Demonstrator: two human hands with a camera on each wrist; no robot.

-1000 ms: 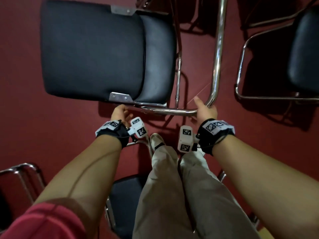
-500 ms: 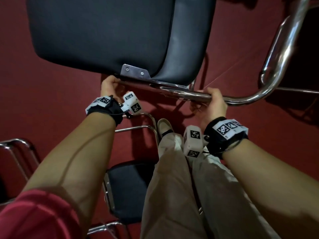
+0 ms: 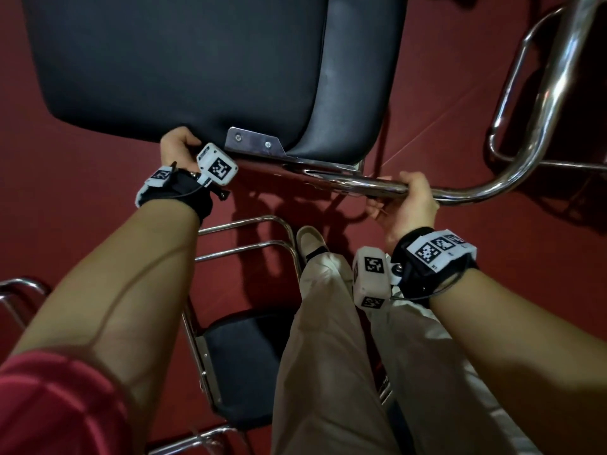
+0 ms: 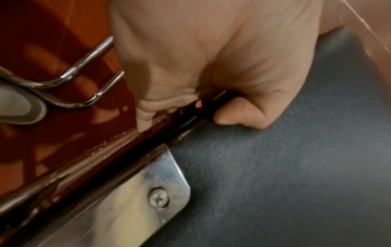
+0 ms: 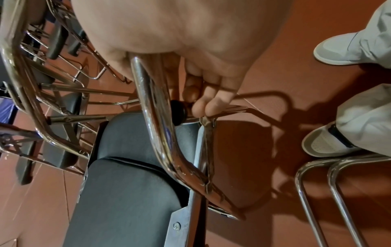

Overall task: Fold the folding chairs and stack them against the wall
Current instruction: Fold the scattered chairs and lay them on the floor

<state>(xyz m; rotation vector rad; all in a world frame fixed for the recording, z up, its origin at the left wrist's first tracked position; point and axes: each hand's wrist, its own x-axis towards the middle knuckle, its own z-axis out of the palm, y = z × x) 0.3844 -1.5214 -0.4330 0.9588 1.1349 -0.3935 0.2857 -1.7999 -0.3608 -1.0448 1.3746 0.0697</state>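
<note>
i'm reading everything off the folding chair (image 3: 184, 60), which fills the top of the head view, black padded seat facing me, held above the red floor (image 3: 82, 178).

left hand (image 3: 175, 147) at the seat's near edge, just left of the steel bracket (image 3: 254, 144). in the left wrist view the fingers (image 4: 146, 115) curl over the chrome rail (image 4: 110, 150) while the thumb (image 4: 239, 115) presses the seat's black vinyl (image 4: 285, 167); it grips the chair's edge there. one cross-head screw (image 4: 158, 199) shows in the bracket.

right hand (image 3: 405, 205) to the right of the bracket, wrapped round the chair's chrome frame tube (image 3: 466, 192). right wrist view: palm over the tube (image 5: 156, 120), fingertips (image 5: 211, 103) curled beneath it, clamped on. a black rubber stopper (image 5: 178, 111) sits just beside the fingertips.

below the chair, near my feet: another chair with a black seat (image 3: 243, 366) and chrome legs (image 3: 249, 234). white shoe (image 3: 310, 241) and beige trousers (image 3: 328, 356) between the arms. more chairs (image 5: 52, 100) crowd behind the held one in the right wrist view; whether they're folded i can't tell, too tangled.
</note>
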